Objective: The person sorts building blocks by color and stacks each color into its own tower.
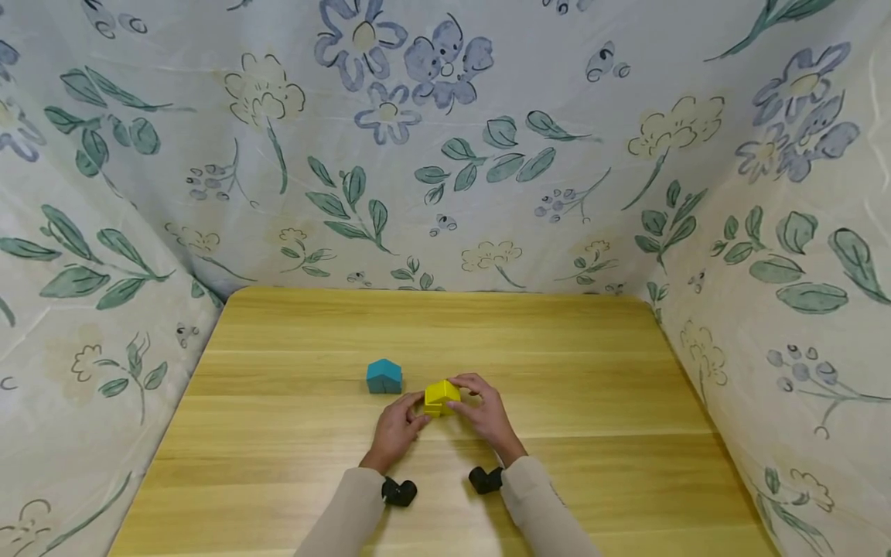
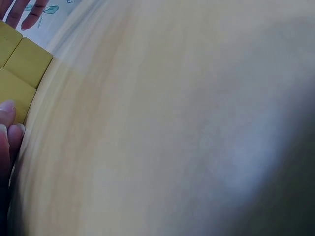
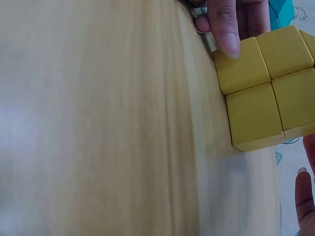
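Observation:
Yellow blocks (image 1: 442,394) stand together on the table between the two hands, with a peaked piece on top. Four-sided faces lie flush side by side in the right wrist view, where the yellow cubes (image 3: 253,115) show close up. My left hand (image 1: 394,433) holds the lower left of the stack, one fingertip (image 3: 230,45) pressed on a cube's face. Around the upper right side is my right hand (image 1: 487,414), thumb and forefinger spread beside the peaked piece. Its fingers (image 2: 34,14) look straight in the left wrist view; contact there is unclear.
A teal house-shaped block (image 1: 384,377) stands behind and left of the yellow ones. The wooden table (image 1: 292,456) is bordered by floral cloth (image 1: 445,209) at the back and sides. Black wrist cameras (image 1: 399,492) sit at both cuffs.

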Action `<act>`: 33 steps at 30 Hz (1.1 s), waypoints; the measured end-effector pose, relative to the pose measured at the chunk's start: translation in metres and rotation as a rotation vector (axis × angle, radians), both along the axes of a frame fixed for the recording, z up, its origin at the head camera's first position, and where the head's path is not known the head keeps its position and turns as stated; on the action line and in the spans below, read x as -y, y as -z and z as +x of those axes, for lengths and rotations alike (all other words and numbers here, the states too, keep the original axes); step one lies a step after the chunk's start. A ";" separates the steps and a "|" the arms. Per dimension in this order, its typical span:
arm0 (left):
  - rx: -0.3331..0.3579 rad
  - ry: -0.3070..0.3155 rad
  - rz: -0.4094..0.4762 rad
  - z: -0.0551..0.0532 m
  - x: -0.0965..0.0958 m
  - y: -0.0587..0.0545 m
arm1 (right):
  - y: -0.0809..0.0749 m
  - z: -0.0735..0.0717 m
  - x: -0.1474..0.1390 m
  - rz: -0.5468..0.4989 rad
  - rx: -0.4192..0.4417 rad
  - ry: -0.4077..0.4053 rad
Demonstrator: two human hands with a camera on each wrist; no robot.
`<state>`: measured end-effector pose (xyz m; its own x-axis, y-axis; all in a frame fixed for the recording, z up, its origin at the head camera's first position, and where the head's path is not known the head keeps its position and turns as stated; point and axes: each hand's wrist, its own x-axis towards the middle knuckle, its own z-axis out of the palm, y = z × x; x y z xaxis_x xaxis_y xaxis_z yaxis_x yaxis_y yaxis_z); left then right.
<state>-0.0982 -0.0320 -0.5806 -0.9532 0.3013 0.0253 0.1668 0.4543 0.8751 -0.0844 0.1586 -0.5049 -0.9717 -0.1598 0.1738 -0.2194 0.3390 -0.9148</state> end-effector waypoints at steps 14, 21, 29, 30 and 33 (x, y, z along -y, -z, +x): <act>-0.006 -0.007 0.017 0.001 0.008 0.001 | 0.037 -0.014 0.001 -0.011 0.050 0.029; -0.035 -0.006 0.026 0.002 0.012 0.005 | 0.037 -0.013 0.000 -0.018 0.085 0.044; -0.102 -0.011 0.005 0.012 0.020 0.006 | 0.031 -0.002 -0.018 -0.011 0.126 0.130; -0.114 -0.012 -0.005 0.014 0.022 0.006 | 0.030 -0.001 -0.022 0.001 0.128 0.141; -0.122 -0.012 -0.036 0.022 0.031 0.004 | 0.025 0.002 -0.035 0.032 0.140 0.185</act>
